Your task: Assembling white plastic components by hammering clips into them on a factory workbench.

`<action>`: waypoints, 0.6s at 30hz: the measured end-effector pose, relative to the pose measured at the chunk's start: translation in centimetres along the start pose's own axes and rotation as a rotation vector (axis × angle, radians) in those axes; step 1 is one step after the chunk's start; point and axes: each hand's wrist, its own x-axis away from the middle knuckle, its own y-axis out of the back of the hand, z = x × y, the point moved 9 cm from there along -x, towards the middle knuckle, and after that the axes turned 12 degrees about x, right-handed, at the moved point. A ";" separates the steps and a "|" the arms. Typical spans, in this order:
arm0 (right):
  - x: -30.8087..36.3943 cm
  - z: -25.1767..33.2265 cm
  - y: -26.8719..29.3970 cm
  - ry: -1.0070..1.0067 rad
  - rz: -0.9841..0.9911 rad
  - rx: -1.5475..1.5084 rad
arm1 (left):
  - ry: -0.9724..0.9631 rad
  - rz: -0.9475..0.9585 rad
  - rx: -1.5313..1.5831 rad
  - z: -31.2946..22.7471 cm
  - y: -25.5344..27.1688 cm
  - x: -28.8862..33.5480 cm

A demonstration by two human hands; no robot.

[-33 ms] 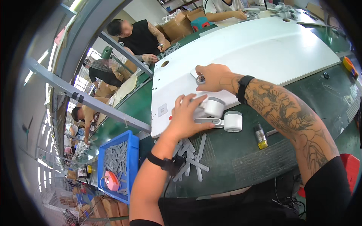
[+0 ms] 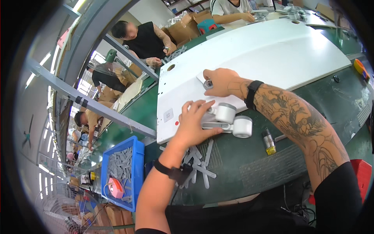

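Observation:
My left hand [image 2: 193, 124] curves round the handle end of two white devices side by side at the board's near edge. Each has a cylindrical head with a grey rim; the farther device [image 2: 225, 113] lies against the nearer device [image 2: 242, 127]. My thumb rests on the nearer one's slim handle, and my index fingertip is at the farther one's neck. Beyond them, my right hand [image 2: 222, 82] is closed round a small round grey piece [image 2: 208, 84], mostly covered by my fingers. A flat white piece [image 2: 200, 77] shows beside that hand on the white board [image 2: 265, 58].
Several grey strips [image 2: 204, 171] lie loose by my left forearm. A blue bin [image 2: 137, 171] at left holds more strips and a pink device [image 2: 115, 188]. A small yellow-ended bottle [image 2: 269, 142] lies at right, orange tape [image 2: 361, 69] farther off. Co-workers sit across the table.
The farther white device and my left fingers have shifted slightly right and nearer. My right hand has barely moved.

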 end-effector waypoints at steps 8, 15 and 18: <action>3.9 -4.4 -1.5 0.096 0.079 -0.485 | -0.039 -0.139 0.098 -5.3 -0.8 2.7; 11.1 -6.9 0.2 0.109 0.083 -0.668 | -0.006 -0.156 0.174 -7.5 -2.3 6.0; 14.2 -5.6 3.0 0.238 -0.097 -0.477 | 0.041 -0.155 0.190 -7.7 -3.2 7.2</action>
